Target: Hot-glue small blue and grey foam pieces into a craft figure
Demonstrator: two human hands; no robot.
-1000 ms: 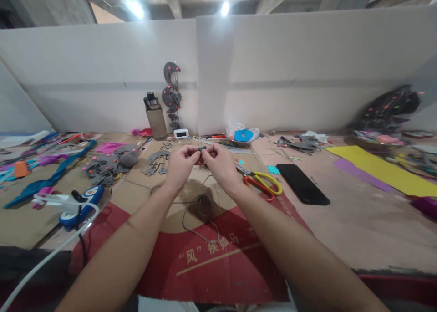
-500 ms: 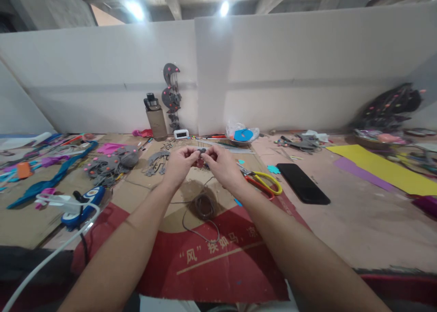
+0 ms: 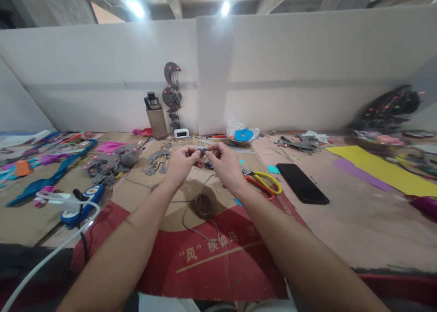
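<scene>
Between my two hands, above the cardboard sheet, is a small dark grey piece (image 3: 202,152), too small to name more exactly. My left hand (image 3: 182,164) pinches it from the left with thumb and fingers. From the right, my right hand (image 3: 223,165) pinches the same piece, its fingertips close to the left ones. Below them a coil of grey cord (image 3: 204,206) lies on the cardboard sheet (image 3: 232,271), loose loops trailing from it. Left of my hands lies a flat grey cut-out (image 3: 159,161). Scissors (image 3: 264,183) with yellow and orange handles rest beside my right wrist.
A black phone (image 3: 302,183) lies to the right, near yellow sheet material (image 3: 382,168). At the back stand a bottle (image 3: 157,120) and a small white clock-like device (image 3: 181,133). On the left are a pinned grey piece (image 3: 112,164), a blue power strip (image 3: 83,207) and a white cable (image 3: 51,259).
Both hands keep hold of the small grey piece in nearly the same place. The right fingers have shifted slightly, and a little more of the piece shows between the fingertips.
</scene>
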